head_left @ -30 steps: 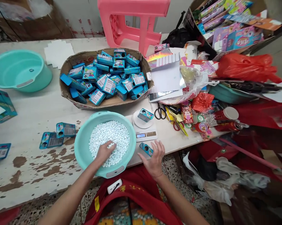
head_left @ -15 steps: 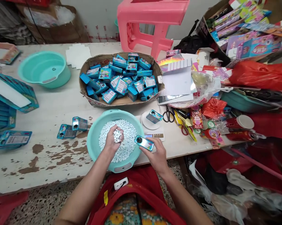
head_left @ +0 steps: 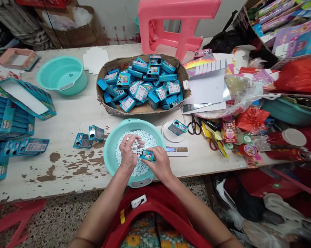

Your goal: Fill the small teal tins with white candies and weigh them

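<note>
Stacked blue packs are crowding the far left of a worn white surface, with a pink tray lying behind them. An aqua basin is standing to their right, white paper pieces lying just beside its rim. Nearer the person, two small boxes are sitting close together above patches of peeling paint. Farther right, a low cardboard carton is holding a heap of similar blue boxes.

In front of the carton, a second aqua bowl is holding a bed of white candies. Over it, the person's left hand is cupping a handful of the candies, its fingers curling around them. Just to the right, the right hand is gripping a blue candy box, fingers pinching its sides; the box is lying tilted over the bowl, its end pointing toward the left hand's candies.

Behind the carton, a pink stool is resting on the surface. Right of the bowl, a white scale is carrying another blue box on its round plate. Black scissors are lying just beyond, and a red bag is bulging at far right.
</note>
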The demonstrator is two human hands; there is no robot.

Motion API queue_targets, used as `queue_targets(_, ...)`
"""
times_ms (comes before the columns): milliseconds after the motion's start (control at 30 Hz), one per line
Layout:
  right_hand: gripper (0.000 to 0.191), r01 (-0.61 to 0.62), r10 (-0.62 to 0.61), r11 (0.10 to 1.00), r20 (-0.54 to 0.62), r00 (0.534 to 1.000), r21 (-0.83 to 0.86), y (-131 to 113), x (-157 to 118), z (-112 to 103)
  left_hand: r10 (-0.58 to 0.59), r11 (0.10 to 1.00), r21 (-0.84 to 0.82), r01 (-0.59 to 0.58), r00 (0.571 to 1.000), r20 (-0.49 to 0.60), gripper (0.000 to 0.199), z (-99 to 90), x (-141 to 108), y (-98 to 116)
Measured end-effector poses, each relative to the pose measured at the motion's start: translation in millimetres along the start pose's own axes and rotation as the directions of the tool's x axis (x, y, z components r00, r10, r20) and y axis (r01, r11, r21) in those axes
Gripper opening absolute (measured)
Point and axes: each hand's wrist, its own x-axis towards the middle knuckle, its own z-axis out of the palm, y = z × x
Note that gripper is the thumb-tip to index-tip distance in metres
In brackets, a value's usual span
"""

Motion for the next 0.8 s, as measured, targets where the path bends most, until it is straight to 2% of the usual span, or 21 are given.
queue_targets(267,0.036,-0.023,0.023,0.998,0.013,1.0,0.057,-2.5,4.4,0.5,0.053,0.998,0.036,-0.053,0.998,0.015,0.024,4.0,0.0,3.5)
queue_targets(633,0.033,-0.032,0.036,0.994,-0.04,0.999,0.109,-10.1,6.5,0.7,0.159,0.981,0.11,-0.162,0.987,0.032,0.016,4.5,-4.5,8.6)
queue_targets(800,0.033,-0.039,0.045,0.993,-0.05,0.998,0.112,-10.4,8.5,3.0,0.171,0.977,0.123,-0.174,0.984,0.041,0.013,3.3,-5.3,9.6)
